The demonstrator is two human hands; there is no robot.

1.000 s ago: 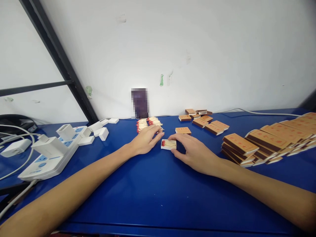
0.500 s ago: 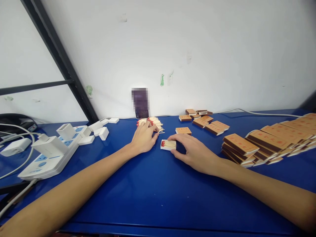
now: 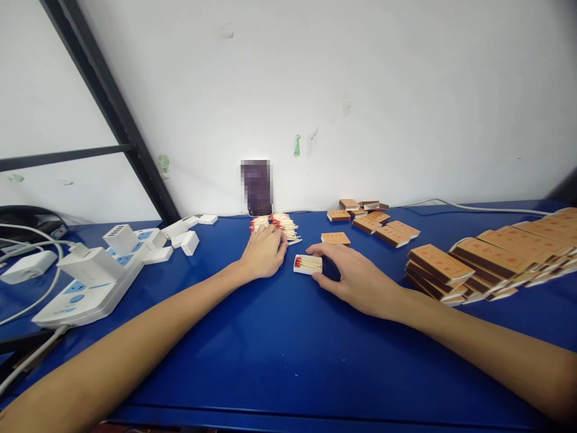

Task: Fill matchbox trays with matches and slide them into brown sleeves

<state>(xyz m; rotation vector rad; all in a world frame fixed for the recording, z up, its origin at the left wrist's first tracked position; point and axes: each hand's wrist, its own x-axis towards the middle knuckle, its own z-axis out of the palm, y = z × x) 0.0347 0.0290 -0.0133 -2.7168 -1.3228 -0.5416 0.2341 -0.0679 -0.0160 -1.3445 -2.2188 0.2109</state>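
A small white matchbox tray (image 3: 308, 264) with several red-headed matches in it lies on the blue table. My right hand (image 3: 349, 273) grips the right end of this tray between thumb and fingers. At the front edge of a pile of loose matches (image 3: 283, 224), my left hand (image 3: 265, 252) has its fingers drawn together; whatever is under the fingertips is hidden. One orange matchbox cover (image 3: 335, 239) lies just behind my right hand.
Several matchboxes (image 3: 396, 233) lie scattered at the back right, with a large stack (image 3: 491, 255) at the right. A power strip (image 3: 103, 294) with chargers and white blocks (image 3: 157, 255) occupies the left. A blurred phone (image 3: 256, 187) leans against the wall.
The fingers of my left hand have drawn closer together at the match pile. My right hand and the tray have hardly moved.
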